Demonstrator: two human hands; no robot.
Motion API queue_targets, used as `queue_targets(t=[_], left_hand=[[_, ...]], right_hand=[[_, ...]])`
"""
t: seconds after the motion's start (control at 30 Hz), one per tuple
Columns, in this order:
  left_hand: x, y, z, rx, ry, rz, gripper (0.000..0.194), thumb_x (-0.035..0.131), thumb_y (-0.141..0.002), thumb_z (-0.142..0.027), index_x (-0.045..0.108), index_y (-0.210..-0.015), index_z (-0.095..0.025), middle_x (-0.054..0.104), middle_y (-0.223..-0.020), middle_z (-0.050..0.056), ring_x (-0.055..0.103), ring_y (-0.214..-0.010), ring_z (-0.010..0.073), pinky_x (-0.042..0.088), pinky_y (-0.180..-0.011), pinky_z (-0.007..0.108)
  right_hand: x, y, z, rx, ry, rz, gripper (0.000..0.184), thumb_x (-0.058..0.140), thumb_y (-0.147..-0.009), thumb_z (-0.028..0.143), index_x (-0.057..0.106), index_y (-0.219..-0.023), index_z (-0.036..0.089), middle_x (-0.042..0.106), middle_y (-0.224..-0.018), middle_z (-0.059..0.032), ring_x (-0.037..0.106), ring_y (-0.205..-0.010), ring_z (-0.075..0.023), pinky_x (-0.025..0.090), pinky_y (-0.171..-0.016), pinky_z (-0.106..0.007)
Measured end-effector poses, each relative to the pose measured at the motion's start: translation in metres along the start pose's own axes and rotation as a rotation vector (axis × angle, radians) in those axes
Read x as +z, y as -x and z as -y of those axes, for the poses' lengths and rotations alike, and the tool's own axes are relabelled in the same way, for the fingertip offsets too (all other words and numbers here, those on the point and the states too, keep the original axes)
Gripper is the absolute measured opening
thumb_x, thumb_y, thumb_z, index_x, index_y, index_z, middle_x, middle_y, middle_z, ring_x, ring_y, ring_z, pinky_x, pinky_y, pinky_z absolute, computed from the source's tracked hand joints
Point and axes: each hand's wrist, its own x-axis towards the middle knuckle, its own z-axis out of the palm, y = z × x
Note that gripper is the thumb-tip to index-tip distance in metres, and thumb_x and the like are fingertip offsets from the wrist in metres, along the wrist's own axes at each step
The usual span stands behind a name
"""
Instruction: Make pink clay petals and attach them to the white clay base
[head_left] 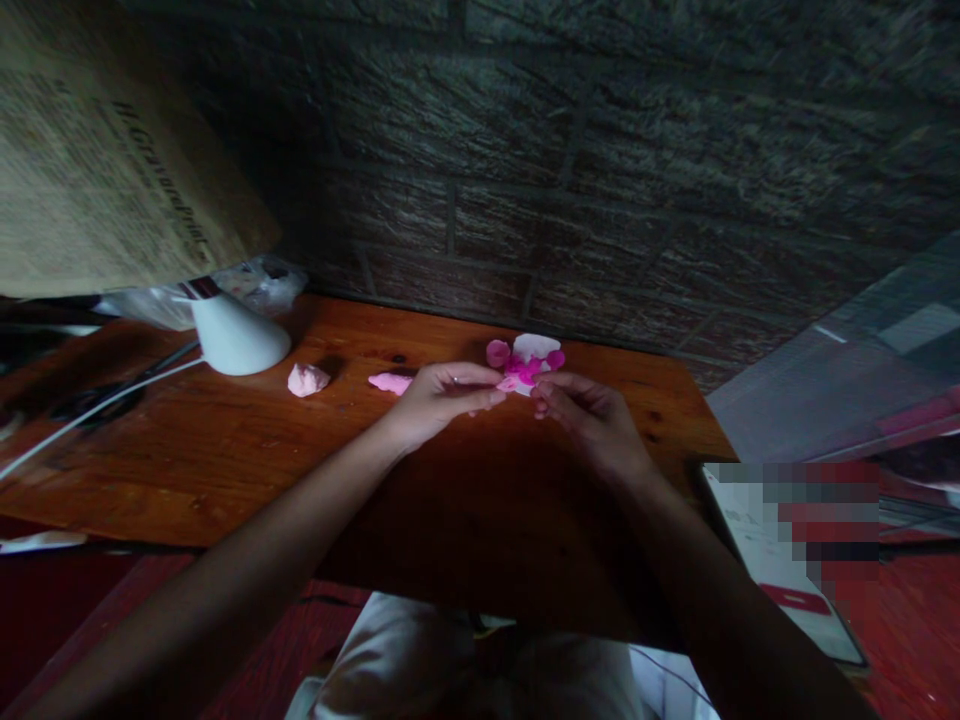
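Observation:
My left hand (pixel 442 400) reaches in over the table and pinches a small pale pink piece (pixel 508 384) of soft, clay-like material between thumb and fingertips. Close by, my right hand (pixel 589 415) has its thumb and finger pressed together beside the magenta pieces; whatever lies in that pinch is too small to make out. Just behind the fingertips are magenta pieces (pixel 527 370), a round pink piece (pixel 498 353) and a white sheet or card (pixel 536 347). A flattened pink lump (pixel 389 383) lies left of my left hand, partly hidden by it. Farther left sits a pale pink lump (pixel 307 379).
A lamp with a white base (pixel 236 335) and newsprint-patterned shade (pixel 127 170) stands on the wooden table (pixel 172 460) at left, its white cord (pixel 97 415) trailing. Behind it is a plastic bag (pixel 270 283). A stone-block wall (pixel 510 170) rises behind. At right lies a tablet-like device (pixel 757 540).

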Motion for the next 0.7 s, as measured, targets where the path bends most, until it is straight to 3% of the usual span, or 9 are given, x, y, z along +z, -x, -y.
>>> queue_targets(t=[0.37,0.7], left_hand=[[0.0009,-0.0004,0.0002,-0.009,0.085,0.017,0.031,0.091,-0.07,-0.028,0.08,-0.097,-0.018,0.081,-0.095,0.005,0.071,-0.079,0.0138,0.055,-0.077,0.027],[0.0019,0.0011,-0.0007,-0.004,0.029,0.019,0.031,0.091,-0.069,-0.036,0.082,-0.094,-0.019,0.082,-0.096,0.007,0.072,-0.082,0.017,0.056,-0.077,0.03]], right_hand=[[-0.0023,-0.0017,-0.0027,0.119,-0.026,-0.038,0.038,0.091,-0.067,0.048,0.083,-0.095,0.025,0.078,-0.089,-0.0023,0.065,-0.075,-0.0145,0.055,-0.079,-0.033],[0.0004,0.0003,0.0032,-0.001,0.172,0.031,0.041,0.081,-0.075,0.062,0.08,-0.084,0.022,0.075,-0.079,-0.003,0.066,-0.07,-0.0164,0.058,-0.072,-0.034]])
